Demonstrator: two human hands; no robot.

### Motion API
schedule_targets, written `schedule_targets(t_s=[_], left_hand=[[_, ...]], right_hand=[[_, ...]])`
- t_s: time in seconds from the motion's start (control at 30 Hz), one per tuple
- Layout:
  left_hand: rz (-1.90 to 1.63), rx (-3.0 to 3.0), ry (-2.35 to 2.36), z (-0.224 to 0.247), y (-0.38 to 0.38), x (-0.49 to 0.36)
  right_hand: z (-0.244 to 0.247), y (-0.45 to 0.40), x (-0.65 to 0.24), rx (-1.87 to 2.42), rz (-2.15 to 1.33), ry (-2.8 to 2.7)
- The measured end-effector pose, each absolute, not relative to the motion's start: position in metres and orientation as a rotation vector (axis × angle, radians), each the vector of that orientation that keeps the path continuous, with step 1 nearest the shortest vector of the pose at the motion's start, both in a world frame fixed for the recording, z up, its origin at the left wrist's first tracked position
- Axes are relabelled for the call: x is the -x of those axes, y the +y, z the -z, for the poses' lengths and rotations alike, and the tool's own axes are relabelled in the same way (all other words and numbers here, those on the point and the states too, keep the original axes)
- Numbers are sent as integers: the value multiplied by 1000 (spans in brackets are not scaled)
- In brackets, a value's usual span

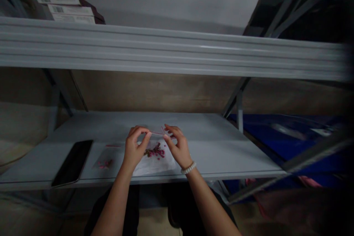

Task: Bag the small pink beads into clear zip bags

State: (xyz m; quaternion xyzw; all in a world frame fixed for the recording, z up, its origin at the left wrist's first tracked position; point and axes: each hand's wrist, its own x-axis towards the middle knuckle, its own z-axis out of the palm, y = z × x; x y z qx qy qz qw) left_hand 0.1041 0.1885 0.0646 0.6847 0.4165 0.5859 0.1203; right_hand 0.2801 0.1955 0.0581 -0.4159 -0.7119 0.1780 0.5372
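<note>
The left grip (134, 147) and the right grip (178, 146) are both closed to a pinch. In each hand the thumb presses toward the fingertips, and between the two grips stretches a thin clear plastic piece (157, 131) with a reddish edge. It is held up by the tips only, probably so that the soft film stays tight and does not fold. Directly under the grips lies a white paper sheet (155, 166) with small pink dried flowers (155, 151) gathered on it; the paper seems to keep them together in one place. Just left of the left grip lies a small clear bag (105, 162) with some pink pieces inside, and farther left a black smartphone (72, 163), both on the grey metal shelf (199, 129). A white beaded bracelet (188, 167) sits on the right wrist. Above the grips runs the upper shelf (166, 51), which carries flat boxes (66, 9).
</note>
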Motion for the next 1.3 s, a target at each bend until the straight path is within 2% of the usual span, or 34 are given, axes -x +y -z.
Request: schedule_targets(t_s=[0.2,0.53,0.7,0.9,1.07,1.2,1.3], left_hand=[[-1562,-2218,1262,-66,186,-111],[-1482,-2269,1300,-67,183,-118],[-1524,-2205,1283,-67,184,-114],[-1527,-2172,1269,-67,184,-113],[-1603,-2071,1280,-69,185,-105],[-1596,-2054,1266,-69,185,-101],[-1623,-1994,1263,-68,185,-104]], right_hand=[[-67,186,-272,932,-317,-1767],[-62,189,-266,1105,-192,-1774],[-63,191,-269,1017,-331,-1755],[-63,194,-269,1033,-266,-1762],[-60,197,-272,1019,-444,-1724],[-56,200,-275,1052,-450,-1677],[-52,202,-273,1057,-672,-1554]])
